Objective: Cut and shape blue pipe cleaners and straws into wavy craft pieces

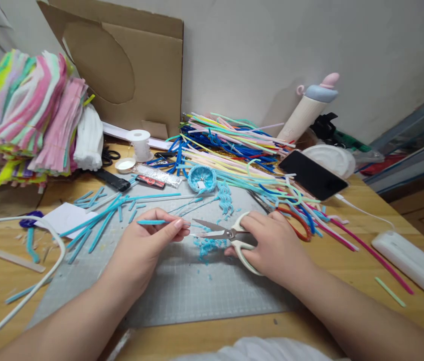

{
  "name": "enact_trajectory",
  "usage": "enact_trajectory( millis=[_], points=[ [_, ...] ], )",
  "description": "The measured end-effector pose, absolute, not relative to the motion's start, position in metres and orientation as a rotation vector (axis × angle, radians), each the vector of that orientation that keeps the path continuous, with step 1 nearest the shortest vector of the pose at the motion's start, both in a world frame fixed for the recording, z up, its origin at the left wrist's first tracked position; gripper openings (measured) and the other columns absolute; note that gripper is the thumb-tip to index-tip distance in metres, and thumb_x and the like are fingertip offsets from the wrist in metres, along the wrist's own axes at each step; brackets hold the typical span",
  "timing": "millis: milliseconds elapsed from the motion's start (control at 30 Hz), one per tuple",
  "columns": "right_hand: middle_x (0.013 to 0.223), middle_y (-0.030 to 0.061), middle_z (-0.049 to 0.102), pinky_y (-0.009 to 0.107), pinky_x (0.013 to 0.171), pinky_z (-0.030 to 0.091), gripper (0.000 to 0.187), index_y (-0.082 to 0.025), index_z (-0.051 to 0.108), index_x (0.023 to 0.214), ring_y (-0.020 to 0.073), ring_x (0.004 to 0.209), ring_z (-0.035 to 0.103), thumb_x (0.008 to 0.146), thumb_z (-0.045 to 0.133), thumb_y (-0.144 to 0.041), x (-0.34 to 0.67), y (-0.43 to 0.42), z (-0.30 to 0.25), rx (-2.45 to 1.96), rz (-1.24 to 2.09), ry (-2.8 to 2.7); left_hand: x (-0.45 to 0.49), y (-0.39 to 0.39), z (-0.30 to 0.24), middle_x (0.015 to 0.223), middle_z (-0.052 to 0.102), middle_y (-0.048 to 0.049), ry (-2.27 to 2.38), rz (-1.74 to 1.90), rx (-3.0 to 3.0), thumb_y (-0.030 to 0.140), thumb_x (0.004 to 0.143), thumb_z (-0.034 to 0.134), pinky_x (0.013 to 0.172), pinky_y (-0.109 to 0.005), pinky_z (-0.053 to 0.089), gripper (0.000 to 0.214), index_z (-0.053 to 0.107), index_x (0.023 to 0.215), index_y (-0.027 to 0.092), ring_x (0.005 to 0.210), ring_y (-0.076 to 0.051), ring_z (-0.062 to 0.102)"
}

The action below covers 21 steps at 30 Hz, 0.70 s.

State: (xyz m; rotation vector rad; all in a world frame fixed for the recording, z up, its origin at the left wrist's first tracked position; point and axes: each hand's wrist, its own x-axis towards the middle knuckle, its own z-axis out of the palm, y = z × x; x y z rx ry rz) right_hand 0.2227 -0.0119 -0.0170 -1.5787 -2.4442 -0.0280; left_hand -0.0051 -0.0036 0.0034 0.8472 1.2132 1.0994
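My left hand pinches a short light-blue pipe cleaner piece that sticks out to the left. My right hand grips white-handled scissors; their blades point left, slightly apart, with the tips close to my left fingertips. Under the blades lies a small heap of blue fuzz trimmings on the grey cutting mat. Behind the heap sit a round blue woven piece and a wavy blue strip.
Cut blue pipe cleaner lengths lie left on the mat. A pile of mixed coloured pipe cleaners, a black phone, a bottle and cardboard stand behind. Bundles of coloured pipe cleaners hang at the left. A white power strip lies right.
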Motion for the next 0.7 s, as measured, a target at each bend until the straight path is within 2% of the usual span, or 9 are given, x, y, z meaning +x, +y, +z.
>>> enact_trajectory(
  millis=[167,500,700],
  points=[
    [0.075,0.002,0.06,0.03,0.064,0.024,0.022,-0.02,0.051,0.073,0.017,0.068,0.05,0.075,0.058,-0.04,0.2216,-0.0128,-0.0156,-1.579,0.007,-2.415,-0.0082,-0.0005,-0.0019,0.068,0.069,-0.0011,1.123,1.047,0.704,0.023,0.066,0.073,0.066,-0.02,0.043,0.014,0.062,0.066,0.016,0.069,-0.011,0.061],
    [0.076,0.0014,0.06,0.029,0.065,0.025,0.026,-0.019,0.052,0.074,0.0165,0.068,0.05,0.075,0.059,-0.045,0.2204,-0.0131,-0.0149,-1.576,0.169,-2.406,-0.007,0.0003,-0.0032,0.07,0.068,0.0003,1.037,0.988,0.563,0.019,0.069,0.071,0.066,-0.019,0.043,0.01,0.062,0.066,0.016,0.072,-0.01,0.061],
    [0.064,-0.001,0.057,0.027,0.062,0.024,0.034,-0.02,0.051,0.066,0.0142,0.061,0.046,0.074,0.06,-0.052,0.2189,-0.0147,-0.0169,-1.571,0.214,-2.41,-0.0094,-0.001,-0.0029,0.071,0.068,0.0006,1.017,0.979,0.555,0.017,0.071,0.069,0.067,-0.019,0.044,0.008,0.062,0.068,0.016,0.071,-0.009,0.06]
  ],
)
